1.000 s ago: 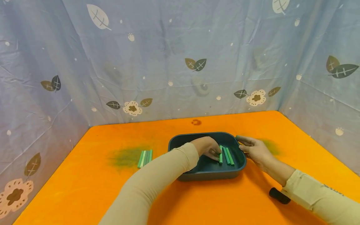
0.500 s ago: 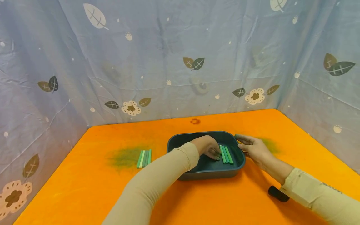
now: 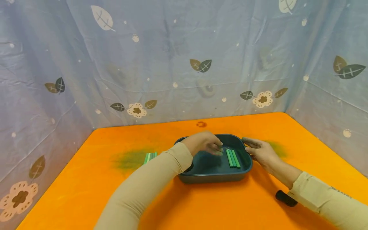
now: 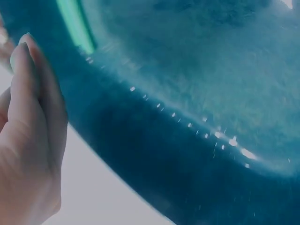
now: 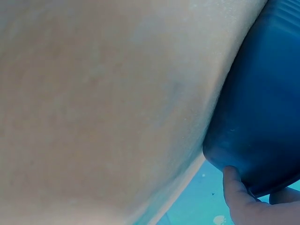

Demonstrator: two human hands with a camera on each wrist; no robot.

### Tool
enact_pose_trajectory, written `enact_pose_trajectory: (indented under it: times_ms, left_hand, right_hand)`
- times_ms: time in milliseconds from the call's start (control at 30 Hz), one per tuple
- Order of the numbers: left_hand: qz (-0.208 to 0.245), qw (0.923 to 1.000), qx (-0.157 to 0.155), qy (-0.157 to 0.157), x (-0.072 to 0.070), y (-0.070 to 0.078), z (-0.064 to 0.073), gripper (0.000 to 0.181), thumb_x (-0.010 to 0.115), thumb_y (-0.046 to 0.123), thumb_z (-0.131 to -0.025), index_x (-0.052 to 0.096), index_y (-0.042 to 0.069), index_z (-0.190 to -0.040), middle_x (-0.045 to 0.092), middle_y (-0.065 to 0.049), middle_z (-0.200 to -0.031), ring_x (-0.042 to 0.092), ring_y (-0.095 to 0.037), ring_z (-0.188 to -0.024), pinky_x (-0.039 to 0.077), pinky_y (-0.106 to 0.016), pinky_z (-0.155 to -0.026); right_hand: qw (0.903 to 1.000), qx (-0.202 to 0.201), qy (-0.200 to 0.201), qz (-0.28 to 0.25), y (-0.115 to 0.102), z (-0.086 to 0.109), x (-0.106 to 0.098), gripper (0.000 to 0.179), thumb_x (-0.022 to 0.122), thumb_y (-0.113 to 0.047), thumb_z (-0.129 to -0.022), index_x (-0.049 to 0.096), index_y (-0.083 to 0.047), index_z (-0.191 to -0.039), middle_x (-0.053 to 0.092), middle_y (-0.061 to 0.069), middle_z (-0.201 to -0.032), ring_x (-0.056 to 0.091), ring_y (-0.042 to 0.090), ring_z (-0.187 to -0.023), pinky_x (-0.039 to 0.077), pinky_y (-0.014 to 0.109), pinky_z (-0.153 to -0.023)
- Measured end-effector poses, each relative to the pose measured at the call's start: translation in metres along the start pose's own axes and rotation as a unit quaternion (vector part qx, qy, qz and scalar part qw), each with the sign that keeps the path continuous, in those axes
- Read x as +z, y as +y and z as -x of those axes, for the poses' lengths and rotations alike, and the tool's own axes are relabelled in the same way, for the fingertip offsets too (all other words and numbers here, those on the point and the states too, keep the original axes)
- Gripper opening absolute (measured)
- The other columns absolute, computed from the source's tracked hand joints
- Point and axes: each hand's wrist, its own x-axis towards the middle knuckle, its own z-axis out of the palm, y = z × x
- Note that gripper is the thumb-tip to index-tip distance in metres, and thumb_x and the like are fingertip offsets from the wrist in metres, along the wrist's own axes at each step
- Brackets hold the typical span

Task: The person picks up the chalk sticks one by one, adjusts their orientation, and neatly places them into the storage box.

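A leaf-patterned curtain (image 3: 169,41) stands behind an orange table (image 3: 224,207), on which sits a dark tub (image 3: 214,178). The right hand (image 3: 264,156) grips the tub's right rim between thumb and fingers, and the left hand (image 3: 205,143), loosely bent around nothing, hangs over the tub's middle. Three green sticks (image 3: 232,158) lie side by side on the tub floor toward the right, while more sticks (image 3: 148,157) rest on the table to its left, partly hidden by the left sleeve (image 3: 143,188)
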Motion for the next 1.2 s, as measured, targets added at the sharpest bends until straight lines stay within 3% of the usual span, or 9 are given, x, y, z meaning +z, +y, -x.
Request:
enact_pose_trajectory:
  times_ms: [33,267,433,667,933,1200]
  left_hand:
    - [-0.001,1.0,0.003,-0.008,-0.004,-0.001,-0.005,0.032,0.053,-0.001,-0.099,0.053,-0.015,-0.128,0.059,-0.032,-0.123,0.057,-0.042,-0.116,0.049,-0.041,-0.098]
    - [0.007,0.9991,0.029,-0.031,-0.028,0.004,0.024,0.036,0.051,0.007,-0.102,0.05,-0.011,-0.133,0.059,-0.026,-0.126,0.057,-0.037,-0.118,0.049,-0.037,-0.099]
    - [0.004,0.9988,0.043,-0.023,-0.045,0.001,0.04,0.035,0.052,0.008,-0.101,0.053,-0.012,-0.129,0.065,-0.023,-0.115,0.062,-0.036,-0.112,0.054,-0.035,-0.092]
    - [-0.003,0.9992,0.039,-0.006,-0.062,-0.014,0.057,0.033,0.056,0.01,-0.1,0.056,-0.009,-0.127,0.067,-0.018,-0.107,0.068,-0.028,-0.095,0.057,-0.032,-0.085]
    - [0.004,0.9977,0.068,-0.005,-0.086,-0.028,0.071,0.036,0.051,0.01,-0.102,0.051,-0.011,-0.132,0.065,-0.02,-0.114,0.064,-0.033,-0.107,0.054,-0.035,-0.091]
    - [0.007,0.9963,0.085,-0.005,-0.111,-0.042,0.086,0.042,0.046,0.01,-0.104,0.042,-0.015,-0.137,0.062,-0.02,-0.116,0.065,-0.031,-0.105,0.054,-0.032,-0.09]
  right_hand:
    - [1.0,0.0,0.0,0.002,0.0,0.0,0.0,0.054,0.042,-0.003,-0.104,0.019,0.005,-0.152,0.02,0.028,-0.155,0.057,0.018,-0.113,0.054,0.025,-0.086]
    - [1.0,0.0,-0.002,0.002,0.001,-0.001,0.0,0.054,0.043,-0.003,-0.104,0.019,0.005,-0.152,0.02,0.028,-0.155,0.056,0.009,-0.109,0.053,0.023,-0.085]
    - [1.0,-0.002,-0.002,0.003,0.002,-0.001,-0.001,0.054,0.042,-0.004,-0.104,0.019,0.005,-0.152,0.02,0.027,-0.155,0.055,0.01,-0.11,0.053,0.023,-0.083]
    - [1.0,-0.002,-0.004,0.001,0.001,0.0,0.0,0.054,0.042,-0.004,-0.104,0.019,0.005,-0.152,0.019,0.028,-0.155,0.056,0.002,-0.1,0.053,0.023,-0.081]
    - [1.0,0.001,-0.005,0.006,0.002,-0.001,0.0,0.054,0.043,-0.005,-0.104,0.019,0.005,-0.152,0.02,0.027,-0.155,0.054,0.015,-0.114,0.053,0.023,-0.083]
    - [1.0,0.0,-0.002,0.001,0.002,-0.001,-0.001,0.054,0.043,-0.004,-0.104,0.02,0.006,-0.151,0.02,0.029,-0.154,0.056,0.0,-0.096,0.053,0.022,-0.078]
